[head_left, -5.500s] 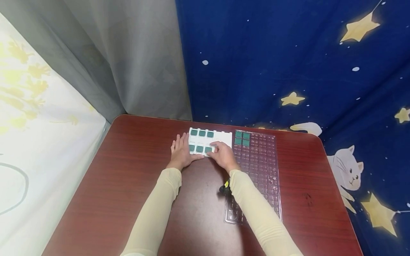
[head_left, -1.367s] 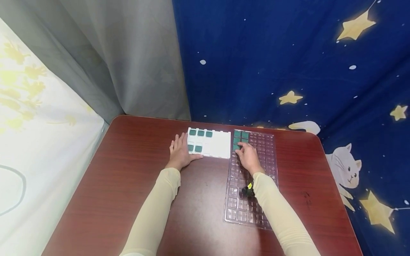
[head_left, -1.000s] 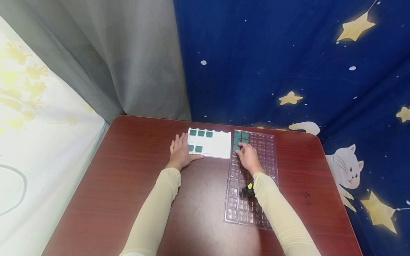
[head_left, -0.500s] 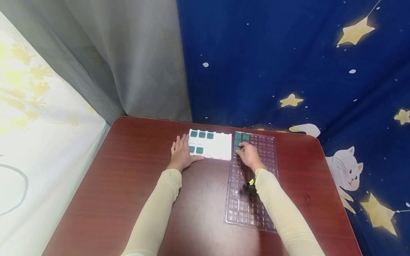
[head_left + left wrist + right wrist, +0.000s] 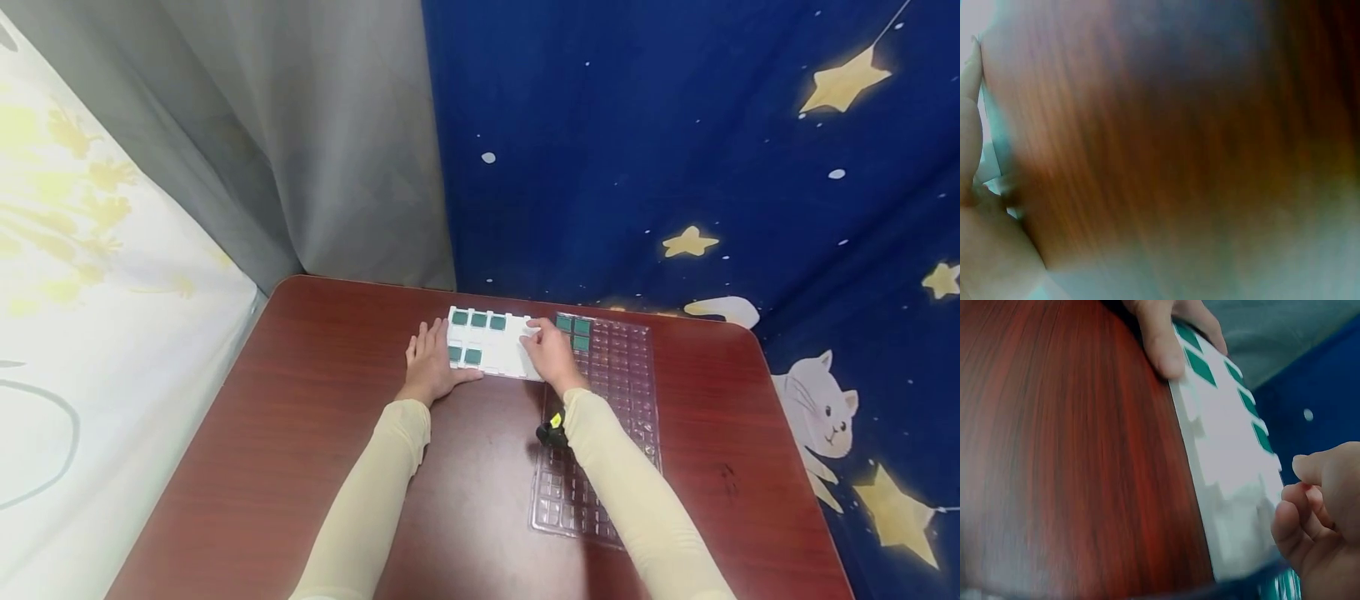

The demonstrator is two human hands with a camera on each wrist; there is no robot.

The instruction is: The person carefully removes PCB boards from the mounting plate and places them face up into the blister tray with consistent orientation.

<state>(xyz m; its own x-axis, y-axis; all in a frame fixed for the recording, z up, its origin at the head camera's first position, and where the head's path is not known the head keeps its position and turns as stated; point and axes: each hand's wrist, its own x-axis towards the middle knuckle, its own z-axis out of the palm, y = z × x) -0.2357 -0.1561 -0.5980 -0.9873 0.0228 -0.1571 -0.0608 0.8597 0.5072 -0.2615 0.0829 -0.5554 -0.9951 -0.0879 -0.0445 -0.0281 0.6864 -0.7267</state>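
In the head view a white plastic tray (image 5: 502, 350) with notched long edges lies near the far side of the table. Green square tiles (image 5: 478, 320) sit in its left part, three in the far row and two in the near row. My left hand (image 5: 430, 367) rests at its left end, fingers straight, thumb (image 5: 1167, 356) along the near edge. Over the right end hovers my right hand (image 5: 551, 354). Its fingers (image 5: 1288, 519) are loosely bent, and nothing shows between them and the thumb in the right wrist view.
A clear plastic tray (image 5: 637, 400) with many small pockets lies to the right, partly under my right forearm. Green tiles (image 5: 581, 342) fill pockets at its far left corner, some hidden by the hand. The brown table (image 5: 300, 433) meets curtains behind.
One near-row tile has left the white tray since the oldest frame. My right hand, lately at the tiles in the clear tray, has moved left over the white tray. The left hand stays put.
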